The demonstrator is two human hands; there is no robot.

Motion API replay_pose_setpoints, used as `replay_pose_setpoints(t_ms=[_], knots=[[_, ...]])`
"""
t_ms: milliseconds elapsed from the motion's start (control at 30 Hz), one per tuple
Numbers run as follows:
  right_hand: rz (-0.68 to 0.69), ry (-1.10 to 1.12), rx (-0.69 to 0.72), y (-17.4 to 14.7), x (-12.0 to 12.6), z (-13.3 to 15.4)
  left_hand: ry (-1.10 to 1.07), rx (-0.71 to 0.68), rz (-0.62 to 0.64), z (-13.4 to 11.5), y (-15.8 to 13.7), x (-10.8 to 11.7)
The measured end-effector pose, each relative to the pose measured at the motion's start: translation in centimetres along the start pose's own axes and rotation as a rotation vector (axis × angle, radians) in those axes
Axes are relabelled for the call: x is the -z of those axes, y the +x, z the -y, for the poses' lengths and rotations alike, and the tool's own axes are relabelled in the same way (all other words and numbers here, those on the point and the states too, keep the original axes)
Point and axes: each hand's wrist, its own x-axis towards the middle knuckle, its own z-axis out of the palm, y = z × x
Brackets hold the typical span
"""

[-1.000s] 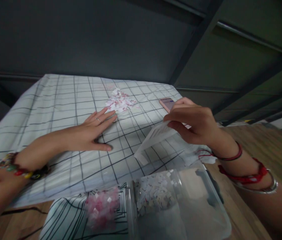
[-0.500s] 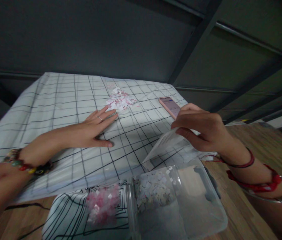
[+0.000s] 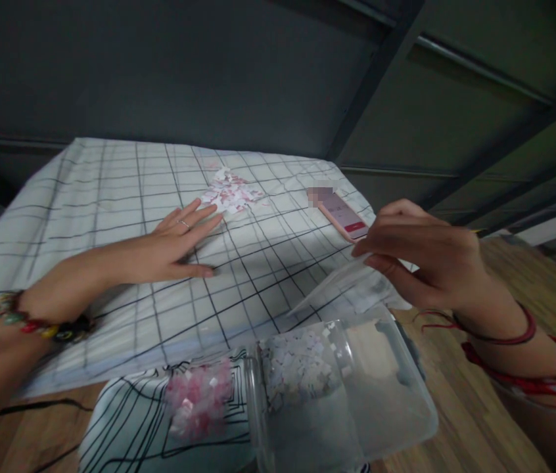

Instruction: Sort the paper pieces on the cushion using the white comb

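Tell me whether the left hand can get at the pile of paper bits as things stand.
Likely yes: the left hand is spread palm-down right beside the pile of paper bits, holds nothing visible, and nothing appears to block it.

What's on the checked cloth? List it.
A pile of paper scraps, a phone and the left hand. The cloth beneath them is covered; the right hand and its sheet hide more.

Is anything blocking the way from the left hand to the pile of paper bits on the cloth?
Nothing visible does. The left hand lies on the checked cloth, at the near edge of the pile of paper bits. The phone and the white sheet in the right hand are off to the right.
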Motion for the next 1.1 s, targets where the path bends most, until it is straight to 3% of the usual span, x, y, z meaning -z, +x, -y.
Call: replay_pose_setpoints(t_ms=[133, 300, 533, 800, 933, 1100], knots=[[-0.052, -0.074, -0.024, 2.2, -1.4, -1.7, 0.019, 0.126, -0.026, 1.1, -0.4, 1.0], [-0.174, -0.205, -0.039, 6.5, -5.9, -4.2, 0.024, 0.300, 0.063, 2.9, -1.5, 1.9], [-0.128, -0.167, -0.020, 10.9, -10.4, -5.4, -0.005, 0.391, 0.188, 3.2, -1.9, 2.1], [-0.252, -0.267, 0.055, 10.4, -11.5, -6.6, -0.042, 0.428, 0.236, 2.8, -1.8, 2.5], [-0.201, -0.322, 0.030, 9.7, -11.1, -6.9, -0.056, 0.432, 0.257, 2.6, -1.8, 2.5], [-0.167, -0.231, 0.062, 9.7, -10.3, -6.6, -0.056, 0.420, 0.263, 2.5, -1.8, 2.5]])
